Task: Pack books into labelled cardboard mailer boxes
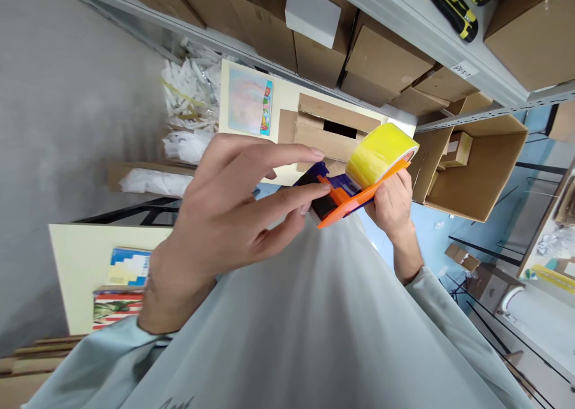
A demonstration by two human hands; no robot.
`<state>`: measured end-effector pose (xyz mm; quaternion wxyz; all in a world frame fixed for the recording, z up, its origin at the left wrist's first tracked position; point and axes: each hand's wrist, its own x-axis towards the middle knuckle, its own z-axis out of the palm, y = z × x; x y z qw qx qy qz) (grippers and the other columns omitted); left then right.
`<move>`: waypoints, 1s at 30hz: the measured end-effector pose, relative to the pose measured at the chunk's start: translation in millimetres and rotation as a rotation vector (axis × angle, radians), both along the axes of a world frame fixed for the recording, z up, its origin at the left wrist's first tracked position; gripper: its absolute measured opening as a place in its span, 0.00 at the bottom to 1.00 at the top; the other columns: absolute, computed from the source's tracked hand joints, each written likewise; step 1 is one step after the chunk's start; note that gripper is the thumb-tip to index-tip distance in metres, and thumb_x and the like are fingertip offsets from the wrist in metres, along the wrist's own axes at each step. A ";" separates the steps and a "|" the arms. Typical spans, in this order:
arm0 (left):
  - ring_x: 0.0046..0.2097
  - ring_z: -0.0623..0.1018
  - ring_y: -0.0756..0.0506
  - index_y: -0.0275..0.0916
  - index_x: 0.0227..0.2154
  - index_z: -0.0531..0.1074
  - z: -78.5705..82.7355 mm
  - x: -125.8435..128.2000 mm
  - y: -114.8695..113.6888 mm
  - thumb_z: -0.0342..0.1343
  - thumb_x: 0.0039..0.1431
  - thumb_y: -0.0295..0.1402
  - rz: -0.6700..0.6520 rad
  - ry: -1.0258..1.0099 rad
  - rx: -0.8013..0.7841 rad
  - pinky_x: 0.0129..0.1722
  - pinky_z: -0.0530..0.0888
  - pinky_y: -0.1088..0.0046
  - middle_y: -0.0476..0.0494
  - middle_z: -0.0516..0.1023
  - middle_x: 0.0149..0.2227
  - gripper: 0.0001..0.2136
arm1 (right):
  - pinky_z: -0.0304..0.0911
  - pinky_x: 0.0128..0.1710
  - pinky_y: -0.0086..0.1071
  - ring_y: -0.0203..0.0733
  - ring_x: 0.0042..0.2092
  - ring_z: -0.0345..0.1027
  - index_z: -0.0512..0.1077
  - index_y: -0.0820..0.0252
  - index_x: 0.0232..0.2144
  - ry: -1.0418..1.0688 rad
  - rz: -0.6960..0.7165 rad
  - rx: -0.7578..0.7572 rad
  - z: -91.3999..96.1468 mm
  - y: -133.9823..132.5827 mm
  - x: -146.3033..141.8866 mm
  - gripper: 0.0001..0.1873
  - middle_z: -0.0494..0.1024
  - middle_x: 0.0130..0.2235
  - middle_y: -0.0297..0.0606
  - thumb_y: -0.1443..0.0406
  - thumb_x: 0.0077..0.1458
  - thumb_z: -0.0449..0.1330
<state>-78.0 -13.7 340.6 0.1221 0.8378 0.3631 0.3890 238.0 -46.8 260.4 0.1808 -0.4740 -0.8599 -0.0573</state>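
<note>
An orange and dark blue tape gun [348, 208] with a roll of yellow tape [377, 151] on it is held up in front of my chest. My right hand [394, 204] is closed around its rear end, below the roll. My left hand [236, 208] comes from the left with its fingers stretched out. One fingertip rests on the front part of the tape gun, near the toothed cutting edge, while the index finger points across above it. The left thumb is hidden. Beyond the tape gun, a flat cardboard box [309, 136] lies on a pale table.
Cardboard boxes [381, 55] line the shelf behind the table. Yellow-black cutters [451, 14] lie on the shelf above. To the right stands an open carton [476, 169] with a smaller box inside. White packing material [186, 91] is heaped at the left, near a printed sheet [249, 100].
</note>
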 end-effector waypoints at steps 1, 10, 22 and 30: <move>0.50 0.86 0.42 0.49 0.53 0.83 -1.1 -0.7 -0.1 0.65 0.65 0.24 -0.003 0.002 0.012 0.49 0.85 0.57 0.48 0.87 0.62 0.16 | 0.75 0.65 0.53 0.51 0.53 0.83 0.81 0.54 0.53 0.001 -0.003 0.001 -0.1 -0.2 -0.2 0.15 0.88 0.46 0.43 0.61 0.81 0.54; 0.43 0.86 0.42 0.45 0.46 0.83 -9.8 0.4 0.6 0.69 0.61 0.24 0.034 -0.045 0.130 0.43 0.85 0.61 0.49 0.92 0.52 0.13 | 0.79 0.62 0.57 0.55 0.50 0.84 0.82 0.54 0.54 0.121 -0.019 -0.216 1.1 0.5 -2.6 0.17 0.87 0.43 0.46 0.56 0.81 0.54; 0.47 0.86 0.43 0.46 0.48 0.81 2.9 1.1 3.7 0.70 0.72 0.28 0.052 0.002 0.072 0.44 0.84 0.62 0.50 0.91 0.52 0.08 | 0.78 0.64 0.56 0.55 0.54 0.83 0.81 0.54 0.53 0.137 0.004 -0.260 3.3 1.5 -6.3 0.17 0.87 0.44 0.45 0.57 0.82 0.53; 0.42 0.86 0.44 0.44 0.44 0.80 -2.8 5.1 2.7 0.65 0.73 0.25 0.021 -0.051 0.079 0.41 0.85 0.64 0.50 0.91 0.43 0.06 | 0.79 0.62 0.57 0.54 0.50 0.84 0.81 0.52 0.52 0.134 0.005 -0.242 0.7 0.5 -5.4 0.16 0.86 0.42 0.44 0.54 0.81 0.55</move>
